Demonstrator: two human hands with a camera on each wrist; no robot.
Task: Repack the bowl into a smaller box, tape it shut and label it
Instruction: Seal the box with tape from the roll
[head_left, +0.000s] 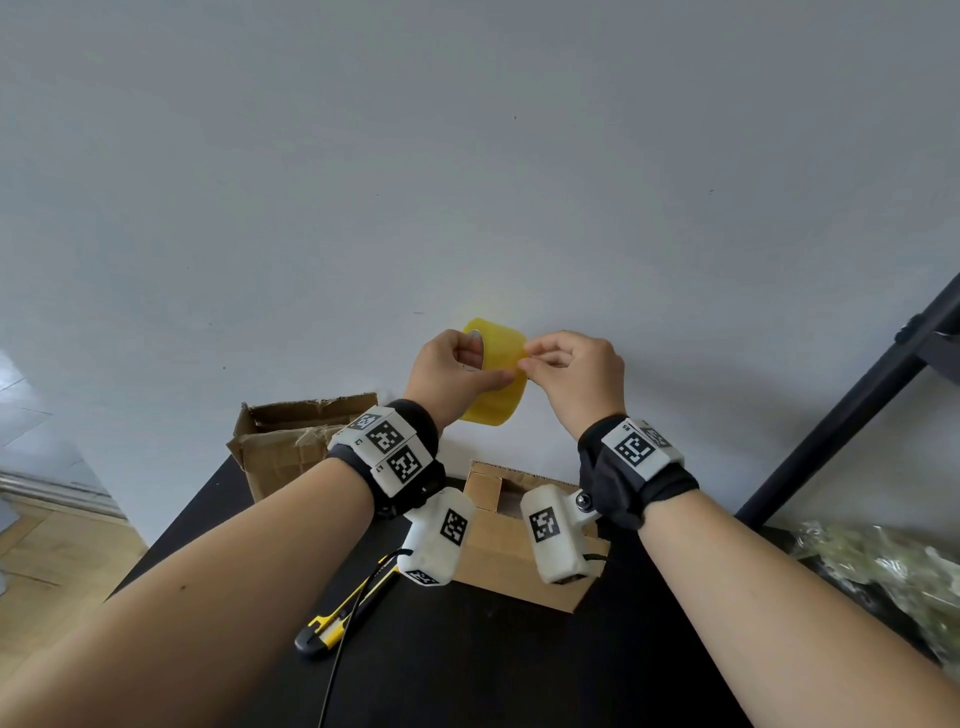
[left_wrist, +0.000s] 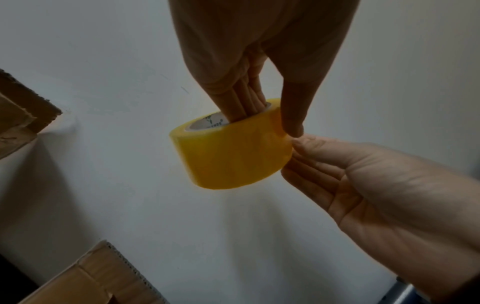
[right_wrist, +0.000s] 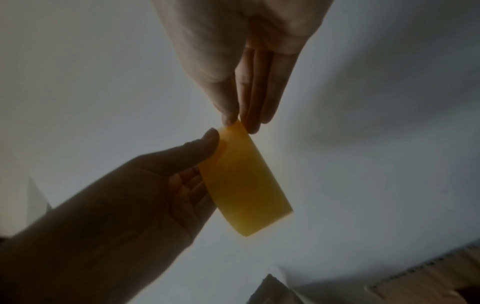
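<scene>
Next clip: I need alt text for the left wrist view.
A left hand holds a wide roll of yellow packing tape with fingers through its core, while a right hand picks at the roll's edge. Brown cardboard box corners show against a white wall.

Counted around the black table (head_left: 519, 675): two cardboard boxes, a worn open box (head_left: 280, 447) at its far left corner and a smaller box (head_left: 519, 551) nearer the middle; one roll of yellow tape (head_left: 496, 371) held above the far edge; one yellow utility knife (head_left: 332, 618) left of the smaller box; two hands
</scene>
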